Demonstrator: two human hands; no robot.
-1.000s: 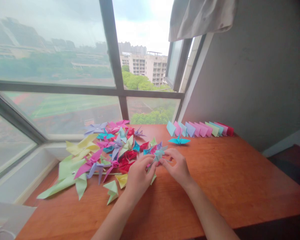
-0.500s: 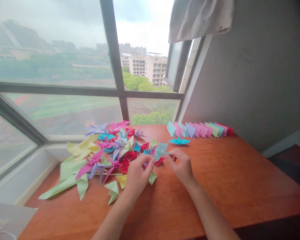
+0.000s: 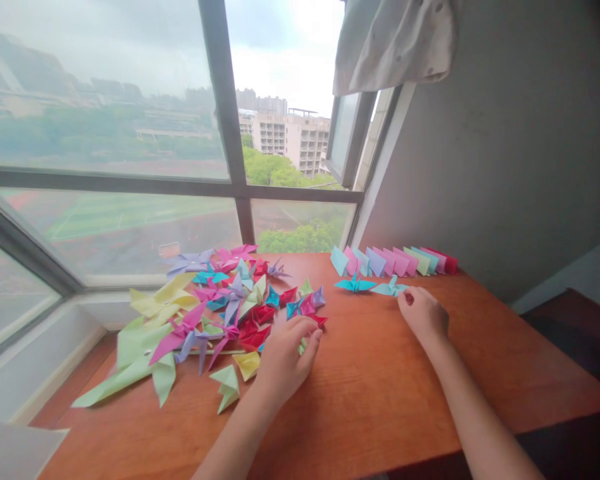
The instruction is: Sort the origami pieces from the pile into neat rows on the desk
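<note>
My right hand (image 3: 424, 315) is closed, its fingertips pinching the wing tip of a light blue paper crane (image 3: 391, 287) at table level. Just left of that crane lies a turquoise paper crane (image 3: 356, 285) with its wings spread. Over the right side of a heap of folded paper, my left hand (image 3: 289, 353) is loosely curled, its thumb a little apart from the fingers and nothing visible between them. Red folded pieces (image 3: 255, 331) lie beyond it, and a yellow folded piece (image 3: 247, 364) is beside it. Part of a green piece shows behind its thumb.
A row of coloured folded papers (image 3: 395, 262) stands at the back right of the wooden table (image 3: 370, 393). Large green folded paper (image 3: 140, 353) and yellow folded paper (image 3: 165, 299) lie at the left. A window (image 3: 300, 220) borders the far edge, and a grey wall (image 3: 495, 167) rises at the right.
The light blue crane, earlier between both hands, has moved right to beside the turquoise crane with my right hand. My left hand has let go of it and stays near the heap.
</note>
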